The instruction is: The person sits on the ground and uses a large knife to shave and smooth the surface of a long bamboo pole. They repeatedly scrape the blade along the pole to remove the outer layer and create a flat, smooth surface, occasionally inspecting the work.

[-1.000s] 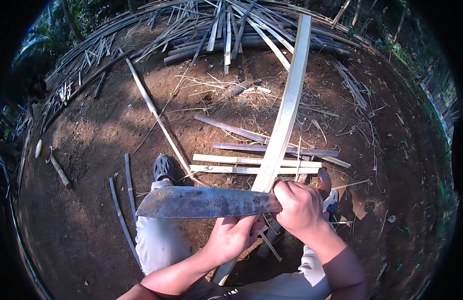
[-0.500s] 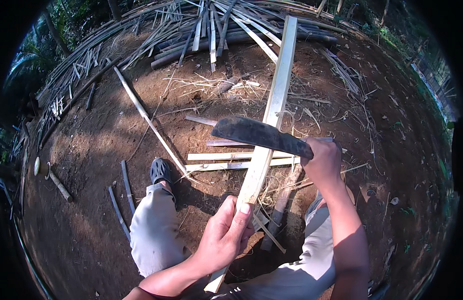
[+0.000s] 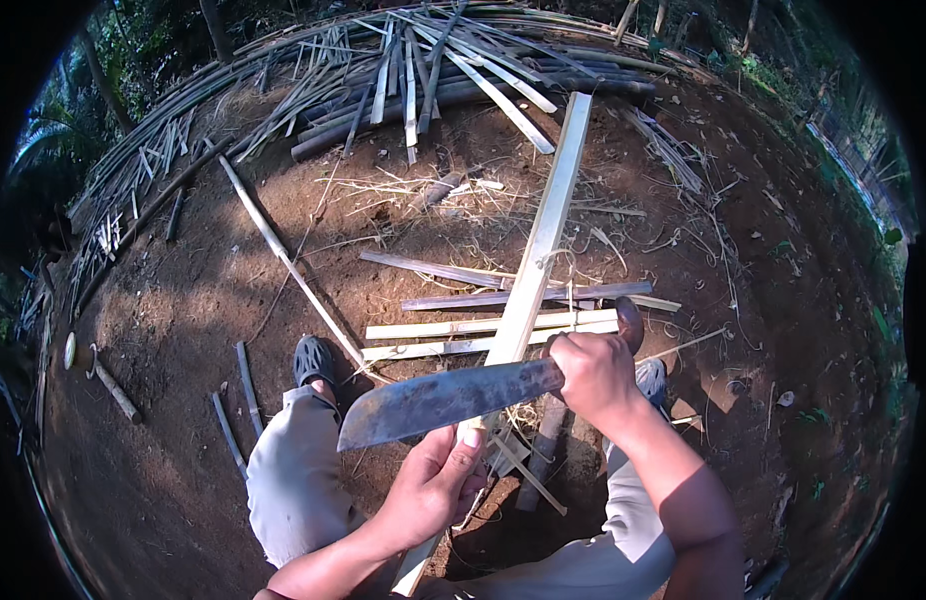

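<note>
A broad dark machete (image 3: 443,400) lies across a long pale bamboo strip (image 3: 539,260), its blade pointing left and its tip above my left knee. Wrapped round the machete's handle is my right hand (image 3: 595,372); the brown butt of the handle sticks out beyond the fist. Just under the blade, my left hand (image 3: 438,482) grips the strip near its lower part, thumb on top. From there the strip slants away up and to the right, while its near end passes below my left wrist. Whether the blade touches the strip cannot be made out.
Several split bamboo strips (image 3: 483,326) lie crosswise on the brown soil past my feet. A short log (image 3: 543,450) rests between my legs. Farther off is a large pile of bamboo poles and slats (image 3: 463,85). A long thin pole (image 3: 283,255) lies to the left.
The machete has come down the strip toward me and turned, now showing its broad side near my left hand. The strip's far end sits lower in view.
</note>
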`<state>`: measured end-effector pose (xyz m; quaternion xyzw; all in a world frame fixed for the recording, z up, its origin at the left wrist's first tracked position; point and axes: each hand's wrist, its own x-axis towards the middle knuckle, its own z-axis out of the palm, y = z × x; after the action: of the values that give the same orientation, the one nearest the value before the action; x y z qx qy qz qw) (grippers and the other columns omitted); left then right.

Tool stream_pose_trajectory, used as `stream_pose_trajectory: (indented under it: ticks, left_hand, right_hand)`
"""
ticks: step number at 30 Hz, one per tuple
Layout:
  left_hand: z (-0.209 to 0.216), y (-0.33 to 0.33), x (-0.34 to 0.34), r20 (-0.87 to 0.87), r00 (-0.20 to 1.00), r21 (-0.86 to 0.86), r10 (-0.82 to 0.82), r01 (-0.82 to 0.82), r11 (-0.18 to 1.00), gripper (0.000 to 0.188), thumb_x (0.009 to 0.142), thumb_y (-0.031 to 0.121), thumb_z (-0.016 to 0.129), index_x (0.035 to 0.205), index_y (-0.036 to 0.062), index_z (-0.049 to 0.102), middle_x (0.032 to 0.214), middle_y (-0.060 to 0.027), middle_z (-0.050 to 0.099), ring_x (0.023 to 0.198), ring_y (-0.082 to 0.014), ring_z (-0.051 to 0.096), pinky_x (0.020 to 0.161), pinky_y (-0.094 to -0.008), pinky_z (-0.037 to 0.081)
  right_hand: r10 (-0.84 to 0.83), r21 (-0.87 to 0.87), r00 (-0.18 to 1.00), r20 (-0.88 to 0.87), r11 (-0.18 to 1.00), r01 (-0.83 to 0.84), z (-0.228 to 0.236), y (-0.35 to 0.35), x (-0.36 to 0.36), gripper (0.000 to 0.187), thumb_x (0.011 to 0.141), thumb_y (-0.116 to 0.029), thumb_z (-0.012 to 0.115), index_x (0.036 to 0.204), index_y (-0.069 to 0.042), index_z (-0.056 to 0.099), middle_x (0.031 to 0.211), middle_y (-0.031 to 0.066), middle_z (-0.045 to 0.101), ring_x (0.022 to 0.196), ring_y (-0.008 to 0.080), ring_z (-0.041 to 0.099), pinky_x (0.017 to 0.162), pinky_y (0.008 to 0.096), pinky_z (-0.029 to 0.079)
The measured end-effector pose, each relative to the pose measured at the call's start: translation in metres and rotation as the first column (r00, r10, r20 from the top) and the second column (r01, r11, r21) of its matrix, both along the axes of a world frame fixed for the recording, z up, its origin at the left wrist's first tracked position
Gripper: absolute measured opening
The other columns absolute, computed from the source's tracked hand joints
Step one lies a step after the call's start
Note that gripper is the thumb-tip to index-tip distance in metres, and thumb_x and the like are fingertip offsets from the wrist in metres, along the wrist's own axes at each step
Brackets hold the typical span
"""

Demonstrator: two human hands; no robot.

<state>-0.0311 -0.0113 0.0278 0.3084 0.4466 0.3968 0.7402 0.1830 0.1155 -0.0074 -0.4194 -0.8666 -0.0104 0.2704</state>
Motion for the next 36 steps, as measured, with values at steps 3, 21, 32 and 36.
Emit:
stream_pose_trajectory:
  ticks: [3,21,32,36]
  left_hand:
    - [-0.001,-0.015,-0.005,-0.095,0.992,-0.033,-0.08,0.077,0.996,0.024,0.105,0.034,0.044,0.098,0.0114,0.042,0.071,0.001,0.039,0.053,-0.0047,0.032,0.043,-0.0201,0.027]
    - [-0.022,-0.027,-0.007,-0.022,0.991,-0.172,-0.132,0.126,0.977,0.025,0.105,0.035,0.043,0.102,0.0106,0.043,0.07,-0.0007,0.04,0.048,-0.0054,0.033,0.042,-0.0202,0.028]
    - [-0.03,-0.05,-0.005,0.0,0.986,-0.268,-0.169,0.163,0.95,0.025,0.104,0.034,0.046,0.098,0.0098,0.043,0.07,0.0007,0.038,0.052,-0.006,0.034,0.042,-0.0208,0.029]
    - [-0.022,-0.037,-0.014,-0.063,0.99,-0.265,-0.123,0.102,0.959,0.024,0.104,0.034,0.046,0.1,0.011,0.045,0.067,0.002,0.037,0.047,-0.0041,0.03,0.04,-0.0211,0.025]
  right_hand:
    - [-0.441,-0.334,0.897,0.042,0.84,0.428,0.01,0.022,0.03,0.008,0.076,-0.007,0.057,0.073,-0.005,0.064,0.066,0.0195,0.064,0.062,0.0393,0.065,0.061,0.047,0.053]
    - [-0.46,-0.29,0.874,0.157,0.825,0.486,-0.03,0.015,0.06,0.012,0.082,-0.012,0.062,0.083,-0.001,0.066,0.07,0.0224,0.066,0.071,0.0394,0.068,0.068,0.0479,0.056]
    - [-0.608,-0.298,0.787,0.104,0.736,0.608,-0.046,0.029,0.105,0.018,0.084,-0.015,0.06,0.084,0.001,0.069,0.074,0.0246,0.066,0.072,0.0395,0.068,0.071,0.0493,0.055]
    - [-0.206,-0.255,0.973,0.104,0.94,0.226,-0.054,0.006,0.062,0.008,0.076,-0.007,0.06,0.078,-0.001,0.064,0.068,0.0207,0.065,0.069,0.0378,0.068,0.067,0.0476,0.056]
